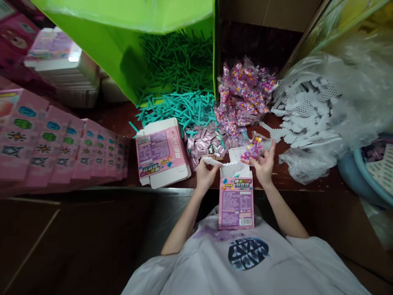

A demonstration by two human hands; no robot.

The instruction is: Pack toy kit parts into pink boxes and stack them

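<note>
A pink and purple printed box [236, 203] stands open-topped against my shirt, its flaps raised. My left hand [207, 174] is closed on a white perforated sheet [229, 168], which reaches over the box's opening. In my right hand [263, 166] is a small clear bag of colourful beads [252, 150], pinched between thumb and fingers to the right of the opening. Just beyond the hands lies a heap of small purple packets [204, 141]. Farther back is a pile of similar bead bags [242, 96].
Teal sticks [181, 108] spill from a bright green bin [129, 78]. Flattened boxes [162, 151] lie to the left, beside rows of filled-out pink boxes [61, 147]. At right are white perforated sheets [310, 110] in clear plastic and a blue basin [353, 176].
</note>
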